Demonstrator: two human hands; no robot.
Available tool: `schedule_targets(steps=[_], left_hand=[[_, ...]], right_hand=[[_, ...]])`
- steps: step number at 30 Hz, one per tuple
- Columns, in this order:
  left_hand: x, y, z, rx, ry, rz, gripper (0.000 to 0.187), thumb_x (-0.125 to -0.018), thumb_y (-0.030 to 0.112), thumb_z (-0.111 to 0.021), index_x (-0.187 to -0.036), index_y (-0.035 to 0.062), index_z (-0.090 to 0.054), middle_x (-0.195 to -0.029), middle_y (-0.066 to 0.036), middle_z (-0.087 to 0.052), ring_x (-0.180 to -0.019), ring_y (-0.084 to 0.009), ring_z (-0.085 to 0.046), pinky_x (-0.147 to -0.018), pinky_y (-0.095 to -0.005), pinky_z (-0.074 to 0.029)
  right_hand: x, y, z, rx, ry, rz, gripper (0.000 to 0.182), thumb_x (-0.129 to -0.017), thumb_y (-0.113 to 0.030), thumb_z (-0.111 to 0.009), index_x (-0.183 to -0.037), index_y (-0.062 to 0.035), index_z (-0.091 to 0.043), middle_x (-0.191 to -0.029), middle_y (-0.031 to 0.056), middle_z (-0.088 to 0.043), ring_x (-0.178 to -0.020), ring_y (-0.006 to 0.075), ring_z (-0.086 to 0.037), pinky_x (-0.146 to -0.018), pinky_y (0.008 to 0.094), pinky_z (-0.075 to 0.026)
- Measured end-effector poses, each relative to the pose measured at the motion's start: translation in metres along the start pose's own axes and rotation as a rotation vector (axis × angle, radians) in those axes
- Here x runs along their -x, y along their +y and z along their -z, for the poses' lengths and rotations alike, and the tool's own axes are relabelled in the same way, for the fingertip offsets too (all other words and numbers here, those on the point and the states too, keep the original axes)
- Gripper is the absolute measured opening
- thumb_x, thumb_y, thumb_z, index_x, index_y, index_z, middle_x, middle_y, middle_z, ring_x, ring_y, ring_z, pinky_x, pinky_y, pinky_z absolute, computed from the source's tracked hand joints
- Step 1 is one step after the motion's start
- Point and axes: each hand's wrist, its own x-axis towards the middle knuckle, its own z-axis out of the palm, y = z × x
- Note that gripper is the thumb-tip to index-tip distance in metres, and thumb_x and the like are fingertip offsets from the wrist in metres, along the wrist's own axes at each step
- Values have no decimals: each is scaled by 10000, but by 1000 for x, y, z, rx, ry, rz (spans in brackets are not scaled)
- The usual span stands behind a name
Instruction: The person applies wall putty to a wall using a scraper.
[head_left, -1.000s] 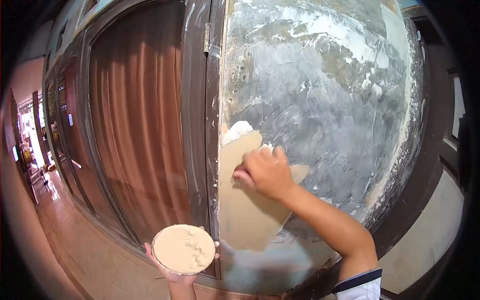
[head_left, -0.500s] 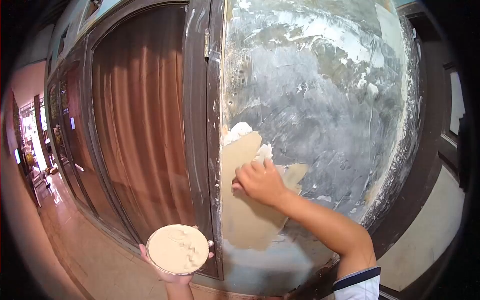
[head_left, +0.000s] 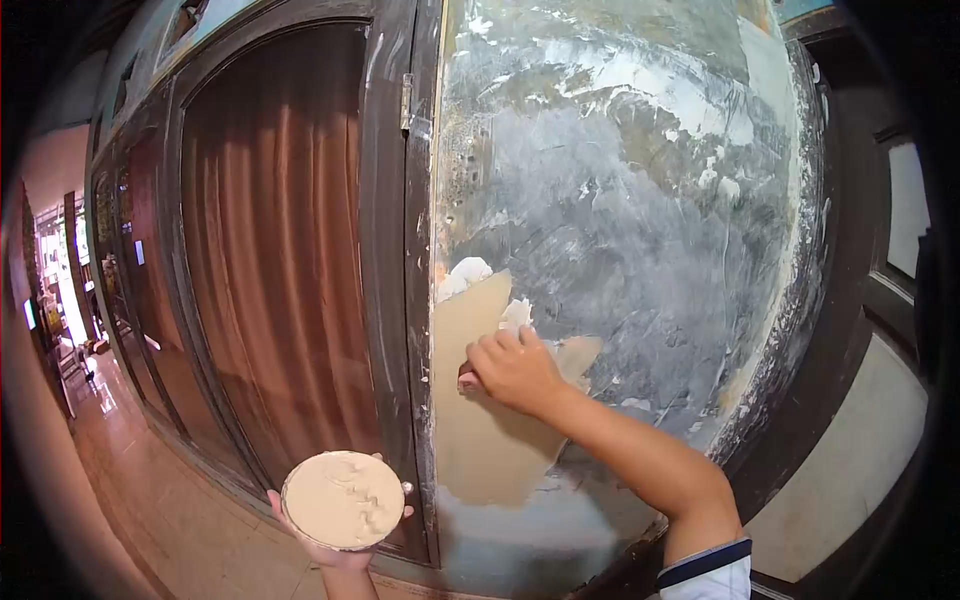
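My left hand (head_left: 335,556) holds a round, shallow container of smooth beige putty (head_left: 340,500) from below, with fingertips at both sides of its rim. The putty's top has a few ridges and dents. My right hand (head_left: 515,370) is closed and held against the wall, over a fresh beige putty patch (head_left: 490,460). Whatever its fingers grip is hidden by the hand. White spots (head_left: 468,276) border the patch above. The rest of the wall (head_left: 600,240) is grey, with rough white smears higher up.
Left of the wall stands a dark wooden frame (head_left: 395,250) with a hinge (head_left: 406,100) and a glazed panel backed by a brown curtain (head_left: 275,260). A dark door with pale panels (head_left: 850,470) is on the right. Tiled floor (head_left: 160,490) runs off at the lower left.
The view has shifted slightly, so the wall appears lower and further left. My right hand has moved a little up and right over the patch. My left hand still holds the container.
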Motion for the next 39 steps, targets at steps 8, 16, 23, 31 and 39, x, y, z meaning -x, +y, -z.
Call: schedule_targets(steps=[8,16,23,31,39], left_hand=[[6,3,-8,15,-31,36,1121,-825,954,-391,-1471,47,-527,-1369,-321,-594,-1035,-648,-609,-713,-756,-561],[5,8,19,8,-85,83,1177,-771,980,-423,-1543,93,-456,-1476,-311,-524,-1189,-655,-568,-832,-855,-498],[5,13,5,10,-29,72,1168,-781,975,-407,-1538,87,-459,-1438,-301,-558,-1120,-673,-594,-828,-836,-519],[0,17,16,-37,-162,93,1170,-786,973,-405,-1545,85,-452,-1489,-290,-522,-1190,-679,-554,-874,-865,-481],[-15,-2,19,224,-248,245,1152,-794,954,-461,-1587,121,-395,-1553,-324,-431,-1254,-717,-476,-925,-890,-427]], right_hand=[[-75,91,37,116,369,-477,403,-904,-523,-714,-944,-135,-615,-884,36,-631,-858,257,-613,-760,463,-449],[10,-24,-14,-4,5,153,334,-901,-450,-707,-974,-134,-629,-893,38,-598,-865,237,-609,-764,457,-459],[-64,86,49,107,259,-381,385,-905,-496,-738,-929,-131,-617,-870,51,-627,-813,272,-613,-733,442,-421],[-3,19,10,55,-21,5,398,-917,-555,-669,-962,-163,-624,-865,25,-612,-849,225,-615,-784,462,-454],[-52,107,91,-277,213,-864,501,-929,-440,-785,-1114,-13,-601,-1015,170,-715,-905,347,-700,-806,443,-541]])
